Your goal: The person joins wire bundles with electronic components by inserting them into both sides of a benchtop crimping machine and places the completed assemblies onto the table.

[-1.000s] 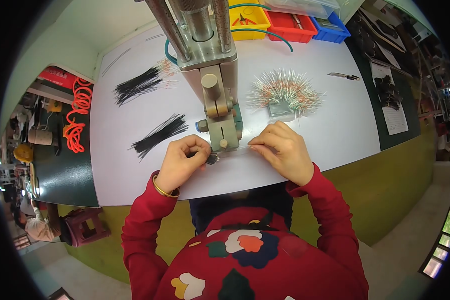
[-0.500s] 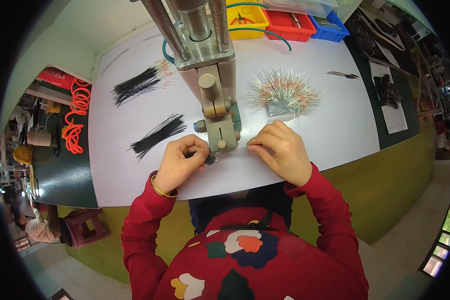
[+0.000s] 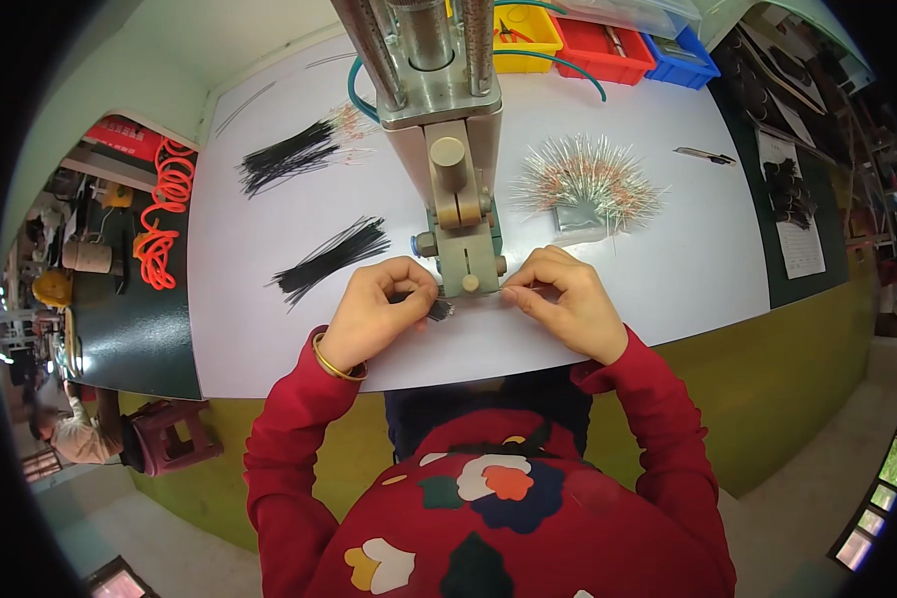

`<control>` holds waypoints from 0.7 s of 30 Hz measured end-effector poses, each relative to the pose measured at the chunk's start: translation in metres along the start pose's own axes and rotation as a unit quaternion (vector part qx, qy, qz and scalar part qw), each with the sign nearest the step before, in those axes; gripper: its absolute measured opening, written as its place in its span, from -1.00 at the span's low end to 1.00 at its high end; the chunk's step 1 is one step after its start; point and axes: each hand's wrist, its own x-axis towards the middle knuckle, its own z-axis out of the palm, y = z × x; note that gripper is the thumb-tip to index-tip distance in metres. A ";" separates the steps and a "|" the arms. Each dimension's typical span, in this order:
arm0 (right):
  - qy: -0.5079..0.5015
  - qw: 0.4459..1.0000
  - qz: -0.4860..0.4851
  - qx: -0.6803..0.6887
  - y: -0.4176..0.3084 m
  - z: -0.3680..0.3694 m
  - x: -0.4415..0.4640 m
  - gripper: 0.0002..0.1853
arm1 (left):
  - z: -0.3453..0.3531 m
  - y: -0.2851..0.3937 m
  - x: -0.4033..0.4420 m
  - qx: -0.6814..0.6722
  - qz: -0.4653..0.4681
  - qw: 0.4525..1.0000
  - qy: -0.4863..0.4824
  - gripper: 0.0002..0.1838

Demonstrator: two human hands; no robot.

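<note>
My left hand [image 3: 381, 311] is closed around a small bunch of black wires [image 3: 441, 310], whose stripped ends poke out past the fingertips. These ends lie just left of the lower head of a bench press [image 3: 465, 264]. On the other side of the head, my right hand [image 3: 566, 304] pinches a thin pale lead [image 3: 507, 289] between thumb and forefinger. Its far end at the press head is too fine to make out. Behind my right hand, a fanned heap of pale leads with orange parts [image 3: 593, 179] rests on a grey block-like bag [image 3: 578, 218].
Black wires lie in one bundle [image 3: 334, 257] left of the press, with another bundle [image 3: 289, 157] behind it. Yellow [image 3: 528, 55], red [image 3: 608, 62] and blue [image 3: 683, 65] bins line the back. A utility knife [image 3: 705, 155] lies at right. A seated person [image 3: 80, 434] is far left.
My right hand has come closer to the press head with the pinched lead. My left hand keeps its hold on the black wires. The whole view has shifted slightly.
</note>
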 end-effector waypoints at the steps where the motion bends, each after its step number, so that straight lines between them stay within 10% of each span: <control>1: -0.006 1.000 0.015 0.018 0.000 -0.001 0.000 -0.94 | -0.001 0.000 0.000 0.000 -0.001 1.000 0.002 -0.90; 21: -0.016 0.995 -0.008 0.095 -0.019 -0.002 0.010 -0.92 | 0.002 0.010 0.001 -0.093 0.000 0.994 -0.054 -0.94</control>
